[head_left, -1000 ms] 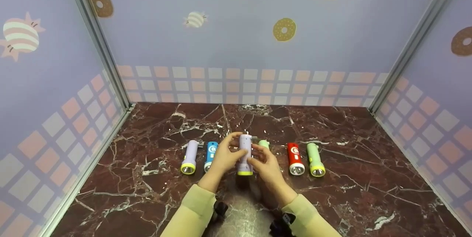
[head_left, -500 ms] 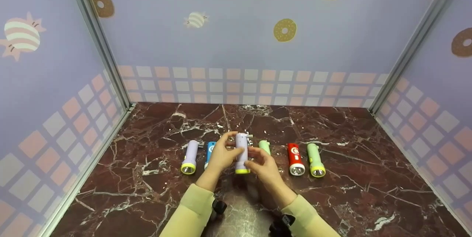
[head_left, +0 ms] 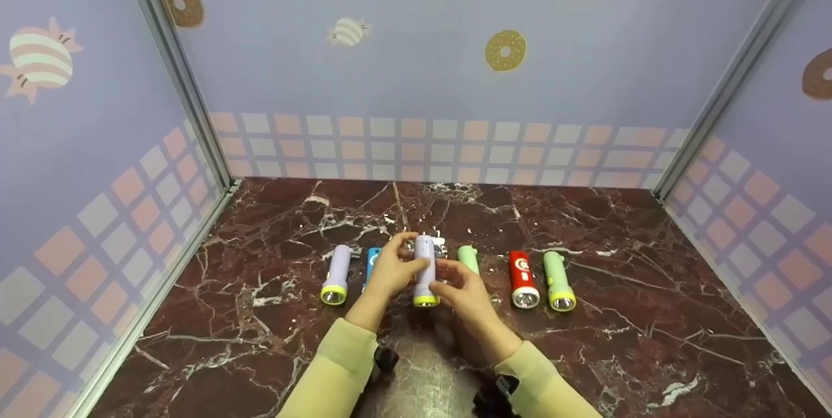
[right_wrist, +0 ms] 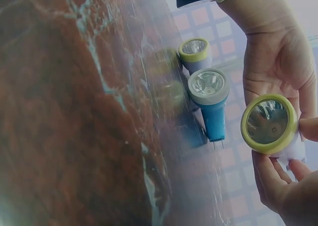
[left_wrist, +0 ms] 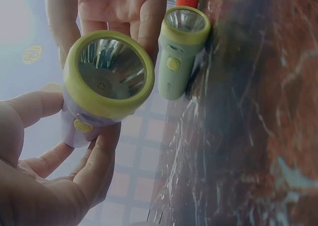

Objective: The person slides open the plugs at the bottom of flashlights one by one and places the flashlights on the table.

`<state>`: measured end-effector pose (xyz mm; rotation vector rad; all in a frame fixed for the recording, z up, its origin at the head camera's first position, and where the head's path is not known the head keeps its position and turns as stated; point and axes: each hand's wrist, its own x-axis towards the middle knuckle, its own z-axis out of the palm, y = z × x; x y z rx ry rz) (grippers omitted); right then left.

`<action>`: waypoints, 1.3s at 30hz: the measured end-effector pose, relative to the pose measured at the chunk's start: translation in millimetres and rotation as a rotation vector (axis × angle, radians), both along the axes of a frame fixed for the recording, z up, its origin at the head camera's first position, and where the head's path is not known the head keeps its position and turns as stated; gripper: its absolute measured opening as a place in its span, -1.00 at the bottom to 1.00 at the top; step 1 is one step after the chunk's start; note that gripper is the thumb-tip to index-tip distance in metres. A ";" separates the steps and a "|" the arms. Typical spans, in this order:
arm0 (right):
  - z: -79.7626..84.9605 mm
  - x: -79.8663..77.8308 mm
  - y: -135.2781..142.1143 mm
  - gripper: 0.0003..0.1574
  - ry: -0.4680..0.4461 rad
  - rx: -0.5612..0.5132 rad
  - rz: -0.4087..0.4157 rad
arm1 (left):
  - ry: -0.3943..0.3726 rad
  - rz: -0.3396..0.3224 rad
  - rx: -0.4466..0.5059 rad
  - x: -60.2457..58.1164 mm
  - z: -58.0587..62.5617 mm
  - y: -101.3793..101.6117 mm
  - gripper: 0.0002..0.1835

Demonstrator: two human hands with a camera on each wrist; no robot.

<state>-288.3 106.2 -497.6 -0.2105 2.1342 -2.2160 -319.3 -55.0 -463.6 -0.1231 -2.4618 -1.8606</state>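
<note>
Both hands hold a lilac flashlight (head_left: 424, 268) with a yellow rim over the middle of the marble table, its lens end toward the person. My left hand (head_left: 390, 272) grips the barrel from the left, thumb across its upper side. From the right, my right hand (head_left: 467, 291) pinches it nearer the lens end. In the left wrist view the lens and a yellow switch (left_wrist: 83, 125) face the camera. A light green flashlight (head_left: 468, 259) lies just behind the right hand, partly hidden. The left hand hides most of a blue flashlight (head_left: 372, 261).
Another lilac flashlight (head_left: 337, 275) lies at the left end of the row. On the right lie a red flashlight (head_left: 522, 280) and a second light green one (head_left: 558, 281). Patterned panels (head_left: 442, 80) enclose the marble table (head_left: 260, 340) at the back and sides.
The held lilac flashlight has shifted slightly left, and its lens end has tilted up so some of the lens shows in the head view. Both hands keep hold of it.
</note>
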 end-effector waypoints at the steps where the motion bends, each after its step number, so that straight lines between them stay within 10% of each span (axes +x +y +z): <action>1: -0.7 -0.8 -0.9 -0.32 -0.004 0.005 -0.006 | -0.006 0.001 -0.012 -1.0 0.1 -0.8 -0.36; 39: -12.3 -33.3 -29.0 -0.33 -0.206 0.021 -0.001 | -0.240 -0.017 -0.354 -41.3 4.9 -12.4 -0.42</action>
